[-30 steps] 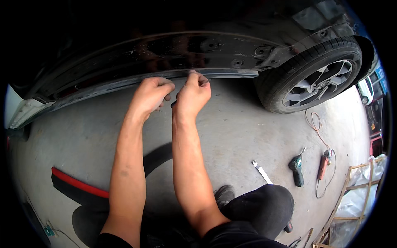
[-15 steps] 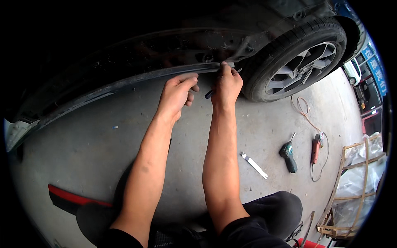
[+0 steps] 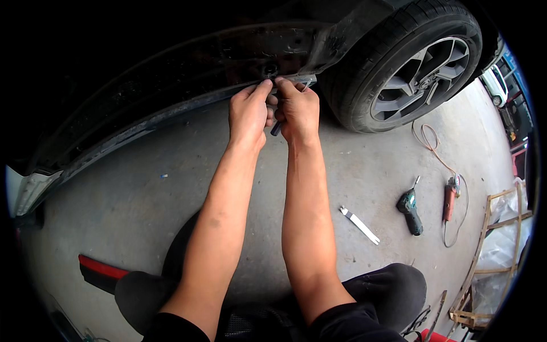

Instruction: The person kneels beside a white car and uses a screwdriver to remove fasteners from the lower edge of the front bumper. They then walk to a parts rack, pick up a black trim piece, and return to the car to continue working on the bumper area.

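Both hands are at the lower edge of a black car's side panel, beside a round fitting near the front of the sill strip. My left hand has curled fingers, its thumb raised to the strip just under that fitting; whatever is between its fingertips is hidden. My right hand is closed around a slim dark-handled tool, thumb or forefinger up at the same spot. The two hands nearly touch.
A wheel is just right of my hands. On the concrete floor lie a white pry tool, a green power tool, a red tool with cord, and a red-and-black strip. A wooden crate stands at right.
My hands moved right along the sill toward the wheel. My left hand has since risen and closed in beside my right, which still grips the tool; the camera view has shifted too.
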A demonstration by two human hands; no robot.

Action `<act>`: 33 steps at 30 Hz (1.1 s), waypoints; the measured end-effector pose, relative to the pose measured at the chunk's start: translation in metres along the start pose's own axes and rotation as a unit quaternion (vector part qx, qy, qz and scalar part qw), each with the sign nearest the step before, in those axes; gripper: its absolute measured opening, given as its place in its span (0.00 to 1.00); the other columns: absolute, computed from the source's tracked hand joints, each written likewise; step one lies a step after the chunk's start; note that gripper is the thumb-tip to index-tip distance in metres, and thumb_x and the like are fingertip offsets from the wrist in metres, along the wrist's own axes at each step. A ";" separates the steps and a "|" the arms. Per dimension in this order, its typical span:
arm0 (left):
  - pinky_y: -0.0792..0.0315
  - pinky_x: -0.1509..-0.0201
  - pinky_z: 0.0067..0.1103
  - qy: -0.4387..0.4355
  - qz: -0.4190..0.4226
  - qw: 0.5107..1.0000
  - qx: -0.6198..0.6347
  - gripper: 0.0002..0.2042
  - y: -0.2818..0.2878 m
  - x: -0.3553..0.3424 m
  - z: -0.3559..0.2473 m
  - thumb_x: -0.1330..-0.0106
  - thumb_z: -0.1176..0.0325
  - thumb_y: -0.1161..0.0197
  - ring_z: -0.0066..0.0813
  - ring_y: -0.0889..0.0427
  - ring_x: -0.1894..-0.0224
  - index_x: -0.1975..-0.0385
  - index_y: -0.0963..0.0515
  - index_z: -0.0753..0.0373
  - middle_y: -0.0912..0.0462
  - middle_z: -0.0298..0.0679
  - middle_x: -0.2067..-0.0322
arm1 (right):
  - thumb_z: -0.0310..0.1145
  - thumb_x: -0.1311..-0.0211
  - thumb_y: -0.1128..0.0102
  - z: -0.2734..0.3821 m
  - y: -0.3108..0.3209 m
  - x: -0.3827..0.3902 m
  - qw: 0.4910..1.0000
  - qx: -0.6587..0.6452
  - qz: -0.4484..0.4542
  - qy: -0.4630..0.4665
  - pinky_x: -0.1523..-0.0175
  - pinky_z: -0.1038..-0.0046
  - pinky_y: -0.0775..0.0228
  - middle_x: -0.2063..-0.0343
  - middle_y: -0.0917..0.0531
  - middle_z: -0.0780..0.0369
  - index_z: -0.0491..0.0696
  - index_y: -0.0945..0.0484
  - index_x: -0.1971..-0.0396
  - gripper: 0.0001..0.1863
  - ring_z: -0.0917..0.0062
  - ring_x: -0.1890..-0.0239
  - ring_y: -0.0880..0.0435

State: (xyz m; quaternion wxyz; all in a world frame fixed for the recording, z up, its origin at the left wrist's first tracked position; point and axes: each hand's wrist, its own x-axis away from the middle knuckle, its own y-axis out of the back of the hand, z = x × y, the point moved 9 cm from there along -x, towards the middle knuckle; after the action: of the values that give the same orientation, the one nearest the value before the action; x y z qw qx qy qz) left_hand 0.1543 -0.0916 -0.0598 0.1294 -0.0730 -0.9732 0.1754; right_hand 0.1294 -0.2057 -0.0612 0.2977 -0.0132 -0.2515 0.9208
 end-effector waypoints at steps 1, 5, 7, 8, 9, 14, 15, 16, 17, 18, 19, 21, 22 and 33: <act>0.44 0.82 0.14 -0.002 -0.004 1.000 0.000 0.07 0.000 -0.001 0.001 0.35 0.66 0.42 0.13 0.38 0.84 0.68 0.23 0.62 0.29 0.28 0.80 | 0.29 0.44 0.41 0.001 -0.005 0.003 1.000 -0.015 0.000 -0.005 0.88 0.81 0.47 0.86 0.27 0.66 0.41 0.27 0.77 0.08 0.85 0.90 0.35; 0.46 0.84 0.15 -0.010 -0.019 1.000 0.000 0.07 0.003 -0.002 0.001 0.35 0.67 0.41 0.13 0.38 0.85 0.70 0.23 0.63 0.28 0.28 0.81 | 0.26 0.44 0.45 -0.003 -0.009 0.004 0.999 -0.034 -0.019 -0.015 0.90 0.78 0.45 0.87 0.26 0.62 0.39 0.29 0.78 0.07 0.82 0.91 0.32; 0.46 0.84 0.15 -0.020 -0.028 0.999 0.006 0.07 0.006 -0.004 0.001 0.36 0.67 0.41 0.13 0.38 0.86 0.70 0.23 0.65 0.28 0.29 0.81 | 0.25 0.45 0.46 0.001 -0.009 0.005 0.999 -0.020 -0.042 0.001 0.91 0.78 0.45 0.87 0.25 0.61 0.39 0.29 0.79 0.07 0.82 0.91 0.31; 0.46 0.84 0.15 -0.028 -0.033 0.999 0.012 0.08 0.008 -0.005 0.002 0.36 0.67 0.41 0.13 0.39 0.86 0.71 0.22 0.66 0.28 0.29 0.82 | 0.25 0.45 0.46 0.001 -0.008 0.004 0.999 -0.007 -0.052 0.012 0.91 0.78 0.45 0.87 0.25 0.61 0.39 0.29 0.79 0.07 0.82 0.91 0.31; 0.47 0.84 0.16 -0.036 -0.038 0.998 0.017 0.08 0.009 -0.006 0.002 0.37 0.67 0.41 0.13 0.39 0.86 0.71 0.22 0.67 0.29 0.29 0.83 | 0.25 0.45 0.47 0.000 -0.009 0.004 0.998 0.006 -0.061 0.023 0.91 0.78 0.45 0.87 0.25 0.61 0.38 0.29 0.79 0.06 0.82 0.91 0.31; 0.36 0.75 0.18 -0.074 -0.053 0.994 0.057 0.08 0.009 -0.010 -0.002 0.38 0.70 0.40 0.17 0.31 0.79 0.69 0.22 0.69 0.25 0.31 0.78 | 0.26 0.46 0.46 0.000 -0.007 -0.004 0.988 0.019 -0.097 0.117 0.82 0.77 0.37 0.86 0.24 0.61 0.37 0.29 0.80 0.09 0.83 0.85 0.28; 0.33 0.73 0.18 -0.090 -0.060 0.991 0.074 0.08 0.010 -0.012 -0.002 0.38 0.70 0.40 0.17 0.30 0.77 0.69 0.22 0.70 0.24 0.32 0.77 | 0.27 0.46 0.46 -0.007 -0.006 -0.006 0.989 0.019 -0.106 0.104 0.78 0.77 0.35 0.86 0.24 0.62 0.37 0.28 0.80 0.09 0.84 0.83 0.28; 0.36 0.77 0.17 -0.071 -0.061 0.993 0.068 0.07 0.009 -0.011 -0.002 0.37 0.70 0.40 0.16 0.31 0.79 0.68 0.21 0.68 0.25 0.31 0.77 | 0.27 0.46 0.46 -0.008 -0.007 -0.005 0.989 -0.005 -0.105 0.101 0.79 0.77 0.36 0.86 0.24 0.63 0.37 0.28 0.80 0.09 0.84 0.83 0.28; 0.39 0.80 0.16 -0.052 -0.061 0.995 0.062 0.06 0.009 -0.010 -0.002 0.37 0.70 0.40 0.15 0.33 0.82 0.68 0.21 0.66 0.25 0.30 0.78 | 0.27 0.46 0.46 -0.010 -0.007 -0.004 0.990 -0.030 -0.103 0.097 0.80 0.78 0.36 0.86 0.24 0.63 0.38 0.28 0.81 0.09 0.84 0.84 0.29; 0.42 0.84 0.15 -0.033 -0.062 0.996 0.056 0.06 0.008 -0.008 0.000 0.37 0.70 0.40 0.14 0.34 0.85 0.67 0.21 0.65 0.26 0.29 0.78 | 0.27 0.46 0.46 -0.011 -0.007 -0.003 0.989 -0.054 -0.101 0.093 0.81 0.78 0.37 0.86 0.24 0.63 0.38 0.29 0.81 0.09 0.85 0.84 0.29; 0.43 0.84 0.15 -0.020 -0.051 0.997 0.060 0.05 0.006 -0.008 0.000 0.37 0.70 0.40 0.14 0.35 0.85 0.67 0.21 0.65 0.26 0.28 0.79 | 0.27 0.46 0.46 -0.011 -0.008 -0.002 0.989 -0.062 -0.098 0.089 0.81 0.78 0.38 0.86 0.25 0.64 0.39 0.29 0.81 0.09 0.85 0.85 0.30; 0.44 0.85 0.15 0.005 -0.030 0.997 0.067 0.05 0.002 -0.007 0.002 0.37 0.70 0.40 0.13 0.35 0.85 0.69 0.21 0.64 0.27 0.27 0.80 | 0.26 0.46 0.46 -0.010 -0.006 0.000 0.989 -0.078 -0.092 0.082 0.83 0.79 0.39 0.86 0.25 0.65 0.40 0.30 0.82 0.09 0.86 0.86 0.31; 0.45 0.85 0.15 0.004 -0.034 0.998 0.061 0.05 0.003 -0.008 0.001 0.38 0.70 0.40 0.13 0.35 0.85 0.69 0.21 0.64 0.27 0.27 0.80 | 0.26 0.46 0.46 -0.009 -0.008 0.000 0.990 -0.070 -0.086 0.087 0.84 0.80 0.40 0.86 0.25 0.65 0.41 0.30 0.82 0.09 0.87 0.86 0.31; 0.47 0.82 0.14 -0.014 -0.081 0.986 0.146 0.02 -0.002 -0.014 0.011 0.42 0.75 0.41 0.12 0.38 0.84 0.73 0.23 0.67 0.33 0.25 0.85 | 0.25 0.47 0.45 -0.008 0.007 0.008 0.990 0.023 -0.068 0.122 0.74 0.81 0.36 0.82 0.23 0.66 0.40 0.27 0.82 0.07 0.87 0.79 0.30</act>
State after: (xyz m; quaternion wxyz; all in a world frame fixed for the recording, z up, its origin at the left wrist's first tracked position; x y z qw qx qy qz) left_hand 0.1643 -0.0993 -0.0725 0.1385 0.0286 -0.9416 0.3056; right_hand 0.1205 -0.2025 -0.0711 0.3880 -0.1019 -0.1921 0.8956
